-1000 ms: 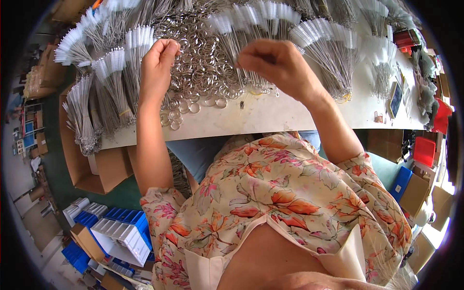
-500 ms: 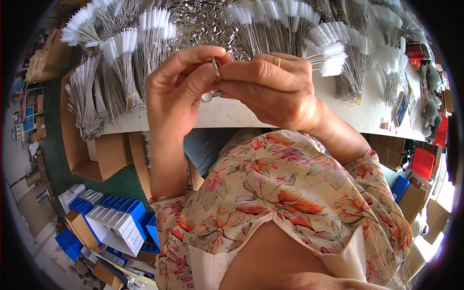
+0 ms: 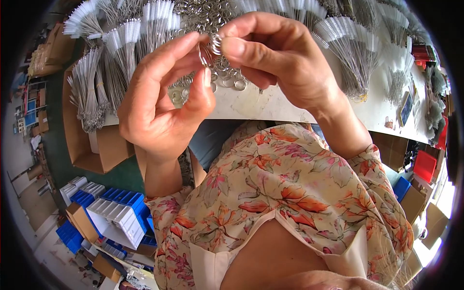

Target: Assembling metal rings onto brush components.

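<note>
Both hands are raised close to the camera over the white table (image 3: 251, 104). My left hand (image 3: 162, 104) pinches a small metal split ring (image 3: 204, 52) between thumb and fingers. My right hand (image 3: 275, 60) meets it from the right, thumb and forefinger holding another metal ring (image 3: 216, 44) against the first. A heap of loose metal rings (image 3: 208, 19) lies on the table behind the hands. Bundles of thin wire brushes with white bristle tips (image 3: 348, 53) fan out around the heap.
More brush bundles (image 3: 92, 92) hang over the table's left end above an open cardboard box (image 3: 94, 145). Blue and white plastic bins (image 3: 113, 212) stand on the floor at the lower left. Red boxes (image 3: 425, 164) and cartons sit at the right.
My hands left the ring heap, came together and rose toward the camera, each holding a ring; they are now larger in view and pressed fingertip to fingertip.
</note>
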A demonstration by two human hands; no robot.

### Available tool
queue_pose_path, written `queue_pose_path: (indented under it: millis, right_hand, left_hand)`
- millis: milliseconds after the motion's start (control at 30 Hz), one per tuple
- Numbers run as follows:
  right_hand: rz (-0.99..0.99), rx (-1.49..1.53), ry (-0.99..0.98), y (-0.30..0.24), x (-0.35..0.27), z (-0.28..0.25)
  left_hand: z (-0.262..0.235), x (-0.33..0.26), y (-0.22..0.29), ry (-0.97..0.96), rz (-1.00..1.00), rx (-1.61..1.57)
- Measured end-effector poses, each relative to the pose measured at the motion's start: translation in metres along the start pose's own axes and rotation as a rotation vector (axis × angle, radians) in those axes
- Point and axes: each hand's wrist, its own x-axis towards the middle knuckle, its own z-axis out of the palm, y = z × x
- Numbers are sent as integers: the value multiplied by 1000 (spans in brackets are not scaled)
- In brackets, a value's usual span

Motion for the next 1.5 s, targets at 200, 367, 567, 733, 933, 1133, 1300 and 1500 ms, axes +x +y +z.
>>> queue_pose_path:
  millis: [200,367,567,733,933,1133,1300,1500]
  right_hand:
    - [72,26,-4,1,5,3]
    - [97,-121,-154,-10,14,-3]
    - [-54,-278,-80,21,5,-12]
    - [-498,-1062,-46,114,-27,-21]
    - [-673,-1115,-1,120,-22,-48]
    - [-231,-1423,455,68,47,-129]
    - [155,-1670,342,65,71,-137]
    - [224,-1601,348,55,79,-142]
  left_hand:
    - [-5,5,-12,-67,82,22]
    - [-12,9,-18,-127,28,-30]
    - [-26,21,-27,-313,-349,-229]
    - [-68,51,-123,-300,-689,867]
    - [-74,40,-154,-356,-420,1256]
    - [-99,36,-161,-248,-601,914]
    - [-78,30,-127,52,-603,287]
    - [-175,39,-133,157,-527,868]
